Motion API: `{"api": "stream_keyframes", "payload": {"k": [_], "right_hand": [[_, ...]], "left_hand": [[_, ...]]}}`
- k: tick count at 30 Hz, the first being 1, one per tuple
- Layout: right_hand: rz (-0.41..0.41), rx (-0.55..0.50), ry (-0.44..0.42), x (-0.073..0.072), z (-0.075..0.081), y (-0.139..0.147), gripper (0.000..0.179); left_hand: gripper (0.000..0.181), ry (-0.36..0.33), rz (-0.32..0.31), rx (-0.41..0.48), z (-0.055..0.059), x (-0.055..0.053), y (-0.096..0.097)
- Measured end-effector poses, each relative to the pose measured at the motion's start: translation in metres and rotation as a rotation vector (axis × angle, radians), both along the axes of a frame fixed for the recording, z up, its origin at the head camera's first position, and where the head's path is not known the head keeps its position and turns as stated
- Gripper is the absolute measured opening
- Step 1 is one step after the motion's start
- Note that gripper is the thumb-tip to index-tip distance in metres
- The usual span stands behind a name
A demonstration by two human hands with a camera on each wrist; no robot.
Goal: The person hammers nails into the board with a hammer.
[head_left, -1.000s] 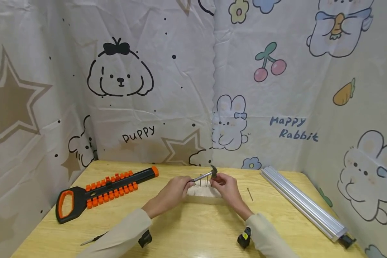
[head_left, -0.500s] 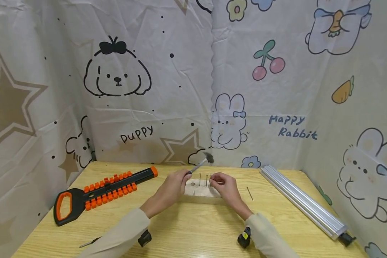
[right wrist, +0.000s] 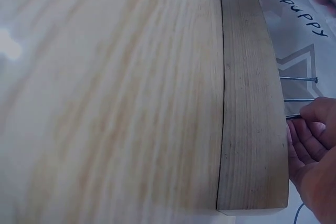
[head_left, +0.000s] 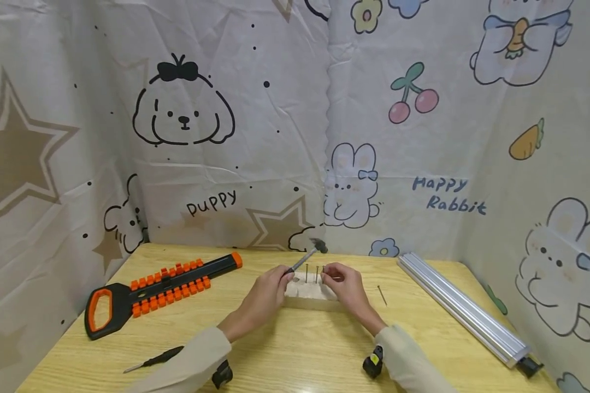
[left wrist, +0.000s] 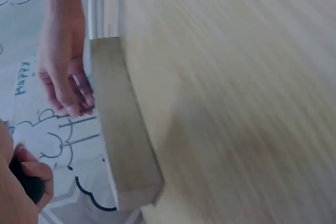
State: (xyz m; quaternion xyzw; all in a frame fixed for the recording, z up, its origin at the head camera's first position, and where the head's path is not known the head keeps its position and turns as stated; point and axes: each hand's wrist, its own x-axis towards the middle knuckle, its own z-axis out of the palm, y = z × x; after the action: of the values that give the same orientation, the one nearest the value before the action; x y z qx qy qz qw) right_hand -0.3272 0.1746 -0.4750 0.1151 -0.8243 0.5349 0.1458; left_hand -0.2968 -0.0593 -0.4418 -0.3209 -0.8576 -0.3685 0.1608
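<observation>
My left hand point(head_left: 267, 289) grips a small claw hammer point(head_left: 303, 260) by its dark handle, the head raised above the block and pointing away to the right. Under it lies a pale wooden block point(head_left: 310, 303), its long side facing me. Two nails point(head_left: 307, 273) stand upright in its top. At their right, my right hand point(head_left: 345, 286) pinches a third nail point(right wrist: 293, 117) between thumb and fingertips, close against the block's top. In the left wrist view, the left fingers point(left wrist: 39, 169) curl round the hammer's black grip; the hammer head is outside that view.
One loose nail point(head_left: 382, 295) lies right of the block. A silver metal bar point(head_left: 464, 308) stretches along the table's right side. At left is a black tool with orange clips point(head_left: 162, 289) and a loop handle. A screwdriver point(head_left: 159, 358) lies beside the left sleeve.
The hammer head has lifted from beside the right fingertips and swung back left, then dipped slightly. My right hand keeps its pinch at the same spot. More of the screwdriver shows beside the left sleeve.
</observation>
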Motion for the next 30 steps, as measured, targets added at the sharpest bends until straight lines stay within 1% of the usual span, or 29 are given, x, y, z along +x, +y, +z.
{"api": "stream_keyframes", "payload": {"k": [2, 3, 5, 7, 9, 10, 12, 15, 16, 17, 19, 20, 22, 25, 26, 28, 30], "right_hand": [[0.006, 0.006, 0.007, 0.0, 0.001, 0.0, 0.008], [0.006, 0.006, 0.007, 0.0, 0.002, 0.001, 0.007], [0.004, 0.006, 0.015, 0.0, 0.002, 0.001, 0.007], [0.003, 0.003, 0.021, 0.001, 0.003, 0.001, 0.007], [0.002, 0.0, 0.016, 0.002, 0.002, 0.001, 0.007], [0.003, -0.002, 0.014, 0.002, 0.002, 0.0, 0.007], [0.004, 0.003, 0.019, 0.002, 0.002, -0.001, 0.007], [-0.002, 0.013, 0.01, 0.002, 0.001, -0.001, 0.007], [-0.004, 0.015, 0.006, 0.002, 0.001, -0.001, 0.008], [-0.006, 0.017, 0.003, 0.002, 0.0, -0.001, 0.008], [-0.01, 0.014, -0.01, 0.002, 0.0, 0.0, 0.008], [-0.009, 0.012, -0.012, 0.002, 0.001, 0.0, 0.009], [-0.013, 0.008, -0.018, 0.001, 0.001, 0.0, 0.008], [-0.016, 0.006, -0.019, 0.001, 0.002, 0.0, 0.006], [-0.013, 0.004, -0.02, 0.001, 0.002, 0.0, 0.006], [-0.01, 0.007, -0.024, 0.002, 0.002, 0.0, 0.005], [-0.003, 0.011, -0.03, 0.003, 0.002, 0.0, 0.007]], "left_hand": [[0.015, -0.012, 0.001, 0.023, 0.003, -0.002, 0.002], [0.016, -0.019, -0.002, 0.017, 0.005, -0.003, 0.004], [0.018, -0.046, -0.007, -0.024, 0.009, -0.005, 0.006], [0.019, -0.061, -0.018, -0.036, 0.013, -0.006, 0.008], [0.019, -0.064, -0.013, -0.008, 0.016, -0.006, 0.009], [0.019, -0.077, -0.011, 0.006, 0.017, -0.006, 0.009], [0.019, -0.095, -0.007, -0.009, 0.017, -0.005, 0.009], [0.02, -0.126, -0.006, -0.073, 0.014, -0.003, 0.007], [0.02, -0.126, -0.007, -0.075, 0.013, -0.002, 0.006], [0.02, -0.106, -0.005, -0.065, 0.012, -0.001, 0.006], [0.019, -0.091, 0.006, -0.011, 0.012, -0.001, 0.005], [0.018, -0.091, 0.009, -0.004, 0.012, 0.0, 0.005], [0.017, -0.098, 0.009, -0.017, 0.011, 0.0, 0.005], [0.017, -0.123, 0.009, -0.078, 0.011, 0.0, 0.004], [0.016, -0.12, 0.017, -0.083, 0.011, 0.0, 0.004], [0.015, -0.098, 0.024, -0.029, 0.011, 0.002, 0.002], [0.015, -0.095, 0.027, 0.01, 0.011, 0.002, 0.002]]}}
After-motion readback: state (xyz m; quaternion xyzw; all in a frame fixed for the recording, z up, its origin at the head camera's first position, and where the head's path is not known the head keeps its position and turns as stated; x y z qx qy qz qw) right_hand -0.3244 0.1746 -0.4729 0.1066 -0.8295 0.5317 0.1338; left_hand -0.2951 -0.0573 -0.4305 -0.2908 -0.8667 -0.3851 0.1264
